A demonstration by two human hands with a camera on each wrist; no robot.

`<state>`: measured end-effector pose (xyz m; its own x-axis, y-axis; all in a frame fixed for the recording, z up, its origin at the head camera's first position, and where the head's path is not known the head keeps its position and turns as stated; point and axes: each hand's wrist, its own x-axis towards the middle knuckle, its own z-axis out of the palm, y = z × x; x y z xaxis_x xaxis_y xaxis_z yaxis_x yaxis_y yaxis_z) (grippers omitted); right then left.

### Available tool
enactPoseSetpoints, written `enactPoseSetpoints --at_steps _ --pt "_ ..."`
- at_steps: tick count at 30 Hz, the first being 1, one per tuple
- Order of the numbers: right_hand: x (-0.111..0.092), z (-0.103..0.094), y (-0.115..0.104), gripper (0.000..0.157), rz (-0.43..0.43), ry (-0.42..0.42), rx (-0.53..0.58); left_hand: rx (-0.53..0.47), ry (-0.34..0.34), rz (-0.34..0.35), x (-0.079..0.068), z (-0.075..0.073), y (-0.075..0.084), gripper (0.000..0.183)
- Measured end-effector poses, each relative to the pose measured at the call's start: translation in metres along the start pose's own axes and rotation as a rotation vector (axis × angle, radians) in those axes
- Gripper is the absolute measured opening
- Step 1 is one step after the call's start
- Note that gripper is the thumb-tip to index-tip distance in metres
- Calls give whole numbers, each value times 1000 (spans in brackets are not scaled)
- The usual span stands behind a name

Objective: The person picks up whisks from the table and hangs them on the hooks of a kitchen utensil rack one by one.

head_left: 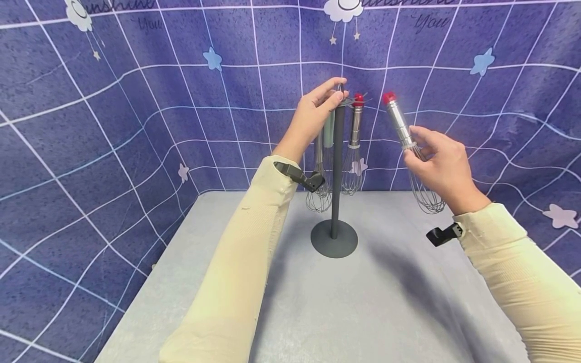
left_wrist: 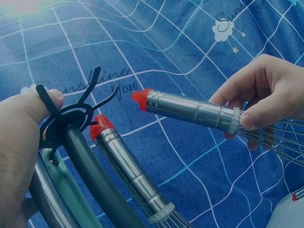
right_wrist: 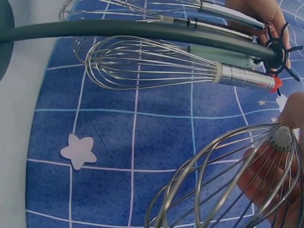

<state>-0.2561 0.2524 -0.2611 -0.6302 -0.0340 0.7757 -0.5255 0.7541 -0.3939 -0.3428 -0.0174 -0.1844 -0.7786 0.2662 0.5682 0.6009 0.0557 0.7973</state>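
Note:
My right hand [head_left: 445, 164] pinches a whisk [head_left: 398, 121] with a silver handle and red end cap, gripping where the handle meets the wires. The whisk leans, cap up, to the right of a dark grey utensil stand [head_left: 337, 171], apart from it. At the stand's top, my left hand [head_left: 310, 113] holds the ring of hooks [left_wrist: 66, 116] between thumb and fingers. A similar red-capped whisk [head_left: 356, 123] hangs from the ring's right side. Beyond the left hand hang a green-handled utensil [left_wrist: 69, 187] and silver-handled whisks [right_wrist: 232, 14], partly hidden.
The stand's round base [head_left: 334, 247] rests on a pale grey table [head_left: 363, 307]. Behind and to the left hangs a blue grid-patterned curtain [head_left: 150, 96]. Several bare hooks [left_wrist: 90, 85] stick out from the ring.

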Motion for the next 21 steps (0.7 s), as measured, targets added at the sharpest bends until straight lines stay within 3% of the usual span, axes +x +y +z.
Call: enactPoseSetpoints --at_steps 21 --pt "-2 0 -8 48 -81 41 13 20 -3 -12 -1 0 0 36"
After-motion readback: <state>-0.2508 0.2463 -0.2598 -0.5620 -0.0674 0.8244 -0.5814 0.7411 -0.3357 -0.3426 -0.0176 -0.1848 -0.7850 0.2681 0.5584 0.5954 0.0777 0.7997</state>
